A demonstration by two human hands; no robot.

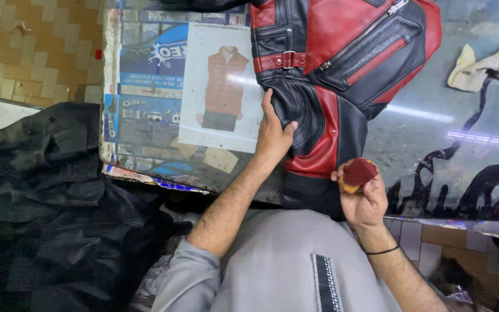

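At six o'clock your right hand [365, 199] pinches a red sponge [358, 173]; your left hand [274, 136], fingers spread, pins the jacket [324, 86]. Dye may smear onto black panels.

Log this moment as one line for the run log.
left hand: pressing black-and-red leather jacket on glass-topped table | right hand: holding red-stained sponge | printed vest picture beside jacket
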